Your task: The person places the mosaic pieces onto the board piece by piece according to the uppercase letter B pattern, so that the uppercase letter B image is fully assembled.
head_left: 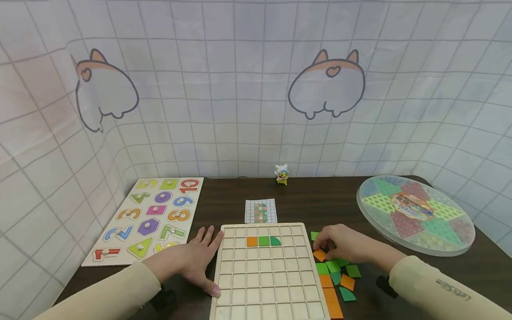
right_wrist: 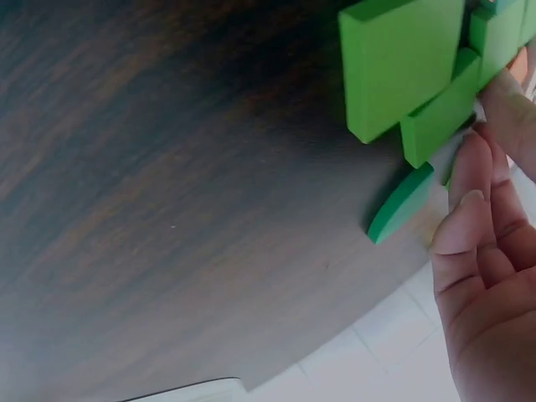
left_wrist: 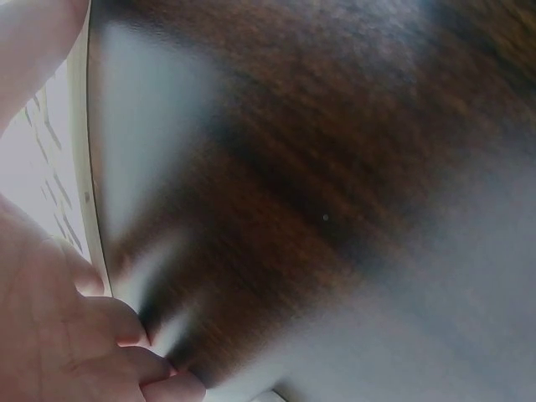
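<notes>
A pale wooden grid board (head_left: 262,267) lies on the table. In one of its upper rows sit an orange square tile (head_left: 252,241), a green square tile (head_left: 264,241) and a dark green quarter-round tile (head_left: 275,241). My left hand (head_left: 196,260) rests with spread, straight fingers along the board's left edge; in the left wrist view its curled-looking fingertips touch that rim. My right hand (head_left: 346,243), right of the board, pinches a tilted orange tile (head_left: 319,255) over the loose pile. Green tiles (right_wrist: 402,63) and a dark green quarter-round tile (right_wrist: 400,203) lie near its fingers.
Behind the board lies a printed pattern card (head_left: 261,210). A number-and-shape puzzle board (head_left: 132,209) is at left, a round game board (head_left: 416,215) at right. A small figurine (head_left: 282,174) stands at the back. Orange tiles (head_left: 331,295) line the board's right edge.
</notes>
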A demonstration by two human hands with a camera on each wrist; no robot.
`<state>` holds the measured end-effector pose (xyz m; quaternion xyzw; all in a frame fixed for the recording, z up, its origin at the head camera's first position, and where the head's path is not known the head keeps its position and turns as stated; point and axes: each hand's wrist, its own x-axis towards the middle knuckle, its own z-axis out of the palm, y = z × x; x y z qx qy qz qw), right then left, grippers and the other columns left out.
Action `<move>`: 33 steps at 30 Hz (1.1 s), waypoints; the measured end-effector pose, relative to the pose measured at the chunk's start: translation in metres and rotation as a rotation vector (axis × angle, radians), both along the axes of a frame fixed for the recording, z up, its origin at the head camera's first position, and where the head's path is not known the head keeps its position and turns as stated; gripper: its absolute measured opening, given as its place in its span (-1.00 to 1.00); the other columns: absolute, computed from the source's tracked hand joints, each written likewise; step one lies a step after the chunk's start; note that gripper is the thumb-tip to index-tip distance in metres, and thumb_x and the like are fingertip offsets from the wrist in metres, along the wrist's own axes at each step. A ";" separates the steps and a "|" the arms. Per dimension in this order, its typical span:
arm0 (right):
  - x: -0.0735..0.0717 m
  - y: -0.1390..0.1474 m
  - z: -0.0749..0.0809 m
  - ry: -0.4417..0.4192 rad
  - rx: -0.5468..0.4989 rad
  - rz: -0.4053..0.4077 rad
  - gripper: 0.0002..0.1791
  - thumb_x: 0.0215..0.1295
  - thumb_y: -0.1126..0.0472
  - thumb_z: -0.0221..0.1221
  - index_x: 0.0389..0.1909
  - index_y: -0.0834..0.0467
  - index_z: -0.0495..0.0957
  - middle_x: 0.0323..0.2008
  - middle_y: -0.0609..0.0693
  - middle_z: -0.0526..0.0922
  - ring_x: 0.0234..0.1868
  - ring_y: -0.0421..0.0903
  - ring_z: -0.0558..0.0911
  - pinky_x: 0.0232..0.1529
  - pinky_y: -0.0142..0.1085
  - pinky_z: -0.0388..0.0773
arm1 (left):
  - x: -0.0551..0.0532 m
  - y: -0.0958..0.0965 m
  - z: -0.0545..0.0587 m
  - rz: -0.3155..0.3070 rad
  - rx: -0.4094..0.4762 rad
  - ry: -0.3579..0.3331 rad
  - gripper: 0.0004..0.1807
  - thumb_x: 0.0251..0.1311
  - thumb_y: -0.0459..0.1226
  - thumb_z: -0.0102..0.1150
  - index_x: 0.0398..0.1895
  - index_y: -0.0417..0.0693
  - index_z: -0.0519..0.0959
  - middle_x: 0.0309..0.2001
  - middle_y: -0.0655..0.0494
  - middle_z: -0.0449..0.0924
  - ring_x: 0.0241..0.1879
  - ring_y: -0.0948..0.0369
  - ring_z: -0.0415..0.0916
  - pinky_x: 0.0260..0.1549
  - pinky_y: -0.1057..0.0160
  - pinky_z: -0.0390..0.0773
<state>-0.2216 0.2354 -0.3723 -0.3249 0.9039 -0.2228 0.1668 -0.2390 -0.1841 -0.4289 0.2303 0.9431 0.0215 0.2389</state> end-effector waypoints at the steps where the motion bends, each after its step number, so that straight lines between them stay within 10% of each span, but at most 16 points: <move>1: 0.000 -0.001 -0.001 0.004 0.005 -0.002 -0.74 0.25 0.37 0.37 -0.07 0.07 0.67 -0.21 -0.12 0.61 -0.27 -0.31 0.52 -0.25 -0.37 0.57 | 0.000 0.000 0.000 0.000 0.003 -0.001 0.75 -0.59 0.74 0.17 0.69 0.05 -0.27 0.67 -0.23 -0.36 0.63 -0.27 -0.41 0.51 -0.30 0.00; 33: 0.008 -0.099 -0.007 0.085 -0.086 -0.178 -0.80 0.16 0.30 0.47 -0.25 0.19 0.65 -0.45 -0.12 0.60 -0.41 -0.22 0.48 -0.31 -0.38 0.51 | 0.003 -0.001 0.002 -0.004 0.026 0.006 0.72 -0.55 0.73 0.17 0.69 0.06 -0.26 0.67 -0.24 -0.35 0.63 -0.28 -0.40 0.51 -0.30 0.02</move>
